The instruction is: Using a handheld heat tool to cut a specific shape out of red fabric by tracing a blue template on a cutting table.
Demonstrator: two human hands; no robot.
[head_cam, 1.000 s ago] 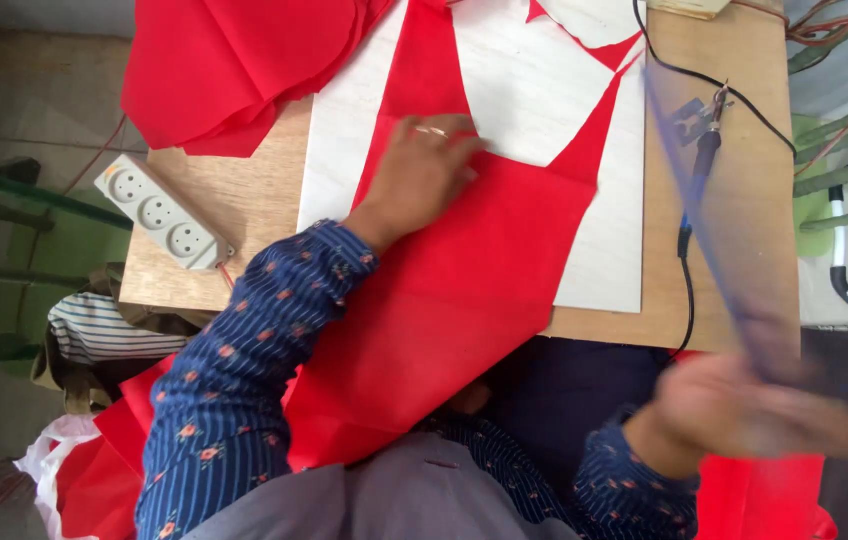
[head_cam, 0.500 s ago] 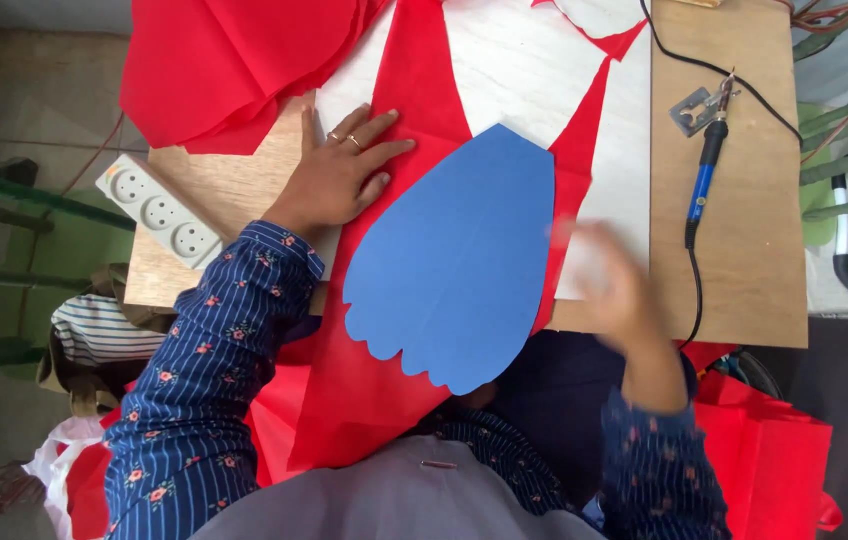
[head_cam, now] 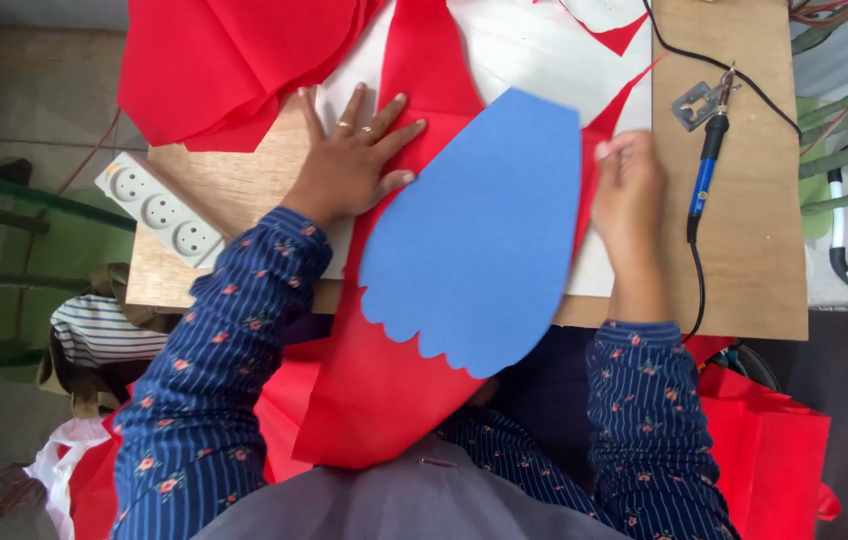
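Pressing flat with spread fingers, the left hand [head_cam: 349,165] pins the red fabric [head_cam: 384,400] at centre frame while the right hand [head_cam: 629,190] holds the edge of the blue template [head_cam: 479,235] already laid on it, tracing or cutting apparently not yet started.

1. Paper template [head_cam: 479,230] on fabric sheet [head_cam: 384,400], both overhanging near edge of table [head_cam: 744,290].
2. Left hand [head_cam: 349,165] flat on fabric, just left of template — fingertip touching its edge.
3. Right hand [head_cam: 629,190] at template's right edge.
4. Soldering iron [head_cam: 706,165] right of right hand, on table.
5. Power strip [head_cam: 159,210] at table's left edge.
6. Fabric pile [head_cam: 234,60] behind left hand.
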